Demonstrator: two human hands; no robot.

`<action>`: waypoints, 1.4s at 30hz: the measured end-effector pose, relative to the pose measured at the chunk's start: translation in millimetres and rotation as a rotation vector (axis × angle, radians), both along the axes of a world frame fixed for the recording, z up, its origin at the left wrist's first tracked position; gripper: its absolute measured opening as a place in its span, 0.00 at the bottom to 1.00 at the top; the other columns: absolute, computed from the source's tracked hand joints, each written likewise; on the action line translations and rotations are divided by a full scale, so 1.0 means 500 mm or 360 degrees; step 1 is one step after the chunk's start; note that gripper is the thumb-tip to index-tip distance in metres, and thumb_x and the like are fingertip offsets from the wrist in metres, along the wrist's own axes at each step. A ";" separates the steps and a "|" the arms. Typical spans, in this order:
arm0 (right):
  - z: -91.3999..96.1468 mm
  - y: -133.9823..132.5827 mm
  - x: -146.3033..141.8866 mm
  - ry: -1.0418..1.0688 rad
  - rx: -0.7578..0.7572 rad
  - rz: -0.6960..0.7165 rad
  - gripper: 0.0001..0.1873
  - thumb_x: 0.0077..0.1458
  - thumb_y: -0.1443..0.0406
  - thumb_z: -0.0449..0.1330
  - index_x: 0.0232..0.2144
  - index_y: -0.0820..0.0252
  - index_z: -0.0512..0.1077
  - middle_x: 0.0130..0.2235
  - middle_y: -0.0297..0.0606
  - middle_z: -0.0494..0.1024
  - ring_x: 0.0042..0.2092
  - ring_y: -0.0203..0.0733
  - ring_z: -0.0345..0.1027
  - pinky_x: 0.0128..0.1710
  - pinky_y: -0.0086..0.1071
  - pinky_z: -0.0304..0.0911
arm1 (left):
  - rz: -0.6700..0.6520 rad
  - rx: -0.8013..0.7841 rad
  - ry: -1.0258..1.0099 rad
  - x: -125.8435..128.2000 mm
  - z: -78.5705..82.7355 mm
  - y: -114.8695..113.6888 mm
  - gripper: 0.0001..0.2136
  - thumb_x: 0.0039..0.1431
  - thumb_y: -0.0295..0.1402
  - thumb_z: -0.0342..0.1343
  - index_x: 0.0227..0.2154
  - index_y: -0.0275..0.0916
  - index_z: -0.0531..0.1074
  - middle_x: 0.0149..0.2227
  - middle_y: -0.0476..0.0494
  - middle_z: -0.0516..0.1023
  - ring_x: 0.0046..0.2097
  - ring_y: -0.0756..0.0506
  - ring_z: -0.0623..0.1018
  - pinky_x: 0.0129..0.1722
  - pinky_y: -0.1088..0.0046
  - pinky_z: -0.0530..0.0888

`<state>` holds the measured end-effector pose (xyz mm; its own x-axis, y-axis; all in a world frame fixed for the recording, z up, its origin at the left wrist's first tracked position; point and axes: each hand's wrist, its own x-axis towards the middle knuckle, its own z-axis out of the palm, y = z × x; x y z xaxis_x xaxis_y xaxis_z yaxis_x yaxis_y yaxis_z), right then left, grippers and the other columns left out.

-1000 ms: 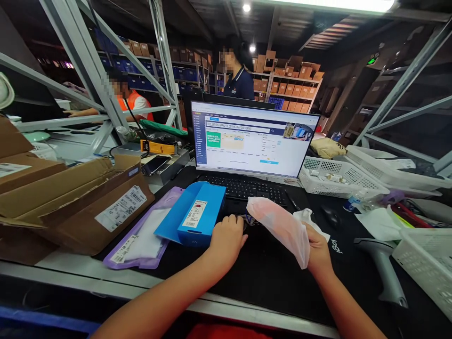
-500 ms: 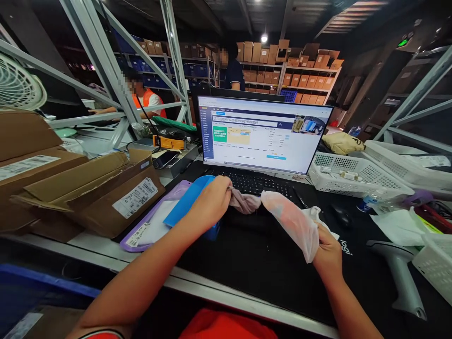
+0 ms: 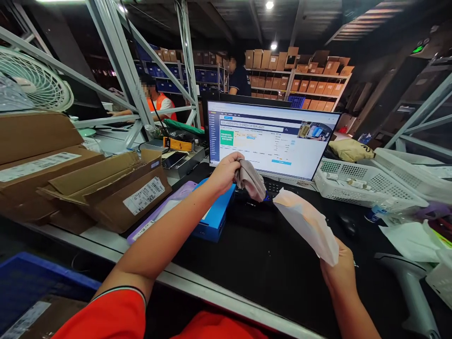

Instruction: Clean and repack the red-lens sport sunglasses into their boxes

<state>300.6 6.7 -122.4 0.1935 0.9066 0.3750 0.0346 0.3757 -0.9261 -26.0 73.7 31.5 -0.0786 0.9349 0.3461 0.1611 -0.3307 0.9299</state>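
Above the keyboard (image 3: 273, 187), my left hand (image 3: 226, 173) pinches a crumpled grey-brown cloth (image 3: 251, 180). Closed around the near end of a thin white translucent bag (image 3: 306, 225) is my right hand (image 3: 339, 269). Pale orange shows through the bag; what is inside cannot be made out. A small gap separates cloth and bag, with something small and blue (image 3: 269, 197) by the cloth's lower end. Under my left forearm lies a blue box (image 3: 216, 216), partly over a purple package (image 3: 148, 225). My right fingers are partly hidden by the bag.
A monitor (image 3: 254, 153) stands ahead. Opened cardboard boxes (image 3: 116, 193) line the left side. To the right are white plastic baskets (image 3: 367, 195), a mouse (image 3: 348, 225) and a grey scanner (image 3: 406, 282). A person in an orange vest (image 3: 164, 104) sits beyond the metal frame.
The cloth, stretched up against the bag before, now hangs apart from it in my left hand. More of the blue box shows. The view has shifted slightly.
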 end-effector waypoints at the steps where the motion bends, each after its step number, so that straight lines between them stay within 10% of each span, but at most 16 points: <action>1: 0.001 0.002 -0.001 0.0089 -0.0011 0.0036 0.20 0.45 0.59 0.73 0.42 0.57 0.82 0.41 0.42 0.84 0.42 0.51 0.78 0.43 0.38 0.74 | 0.0023 0.0008 0.0028 0.002 0.001 0.003 0.07 0.48 0.27 0.46 0.33 0.40 0.61 0.23 0.54 0.60 0.22 0.52 0.65 0.22 0.79 0.64; 8: 0.004 0.003 -0.006 0.0312 -0.0088 0.0127 0.17 0.47 0.61 0.72 0.42 0.54 0.81 0.45 0.40 0.83 0.46 0.49 0.76 0.46 0.37 0.73 | 0.0206 -0.0066 0.0725 -0.027 -0.023 -0.001 0.07 0.51 0.22 0.47 0.30 0.39 0.67 0.24 0.51 0.66 0.28 0.46 0.71 0.33 0.71 0.71; 13: 0.005 -0.005 -0.006 0.0301 -0.0111 0.0122 0.19 0.40 0.64 0.75 0.39 0.55 0.82 0.41 0.40 0.83 0.41 0.49 0.77 0.41 0.36 0.74 | 0.0429 -0.0022 0.1227 -0.024 -0.048 -0.075 0.19 0.49 0.14 0.51 0.43 0.37 0.71 0.51 0.35 0.72 0.56 0.36 0.69 0.58 0.54 0.64; 19: -0.002 -0.011 -0.001 0.0189 -0.0172 0.0058 0.22 0.40 0.65 0.73 0.42 0.57 0.82 0.42 0.40 0.83 0.41 0.48 0.76 0.40 0.35 0.73 | 0.0436 0.0049 0.1901 0.069 -0.149 -0.204 0.06 0.66 0.32 0.50 0.40 0.37 0.71 0.42 0.38 0.73 0.45 0.38 0.73 0.45 0.60 0.74; 24: 0.005 -0.027 0.001 -0.0266 -0.0148 -0.0048 0.21 0.43 0.63 0.70 0.44 0.56 0.82 0.46 0.38 0.82 0.44 0.50 0.74 0.42 0.35 0.71 | 0.0547 -0.0178 0.1904 0.105 -0.221 -0.191 0.07 0.63 0.27 0.54 0.43 0.34 0.70 0.44 0.36 0.74 0.45 0.36 0.76 0.38 0.63 0.75; 42: 0.001 -0.007 -0.028 0.0291 -0.0339 0.0573 0.19 0.50 0.53 0.69 0.43 0.54 0.81 0.42 0.45 0.83 0.42 0.53 0.78 0.38 0.40 0.76 | 0.0751 0.0138 0.1742 0.052 -0.206 -0.200 0.14 0.64 0.19 0.47 0.46 0.36 0.74 0.58 0.34 0.70 0.57 0.37 0.75 0.51 0.64 0.78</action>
<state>286.6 3.0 -121.9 -0.1027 0.9814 0.1621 -0.2347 0.1345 -0.9627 -0.2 -26.3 -71.3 -0.0320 0.8633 0.5037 0.9763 -0.0810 0.2007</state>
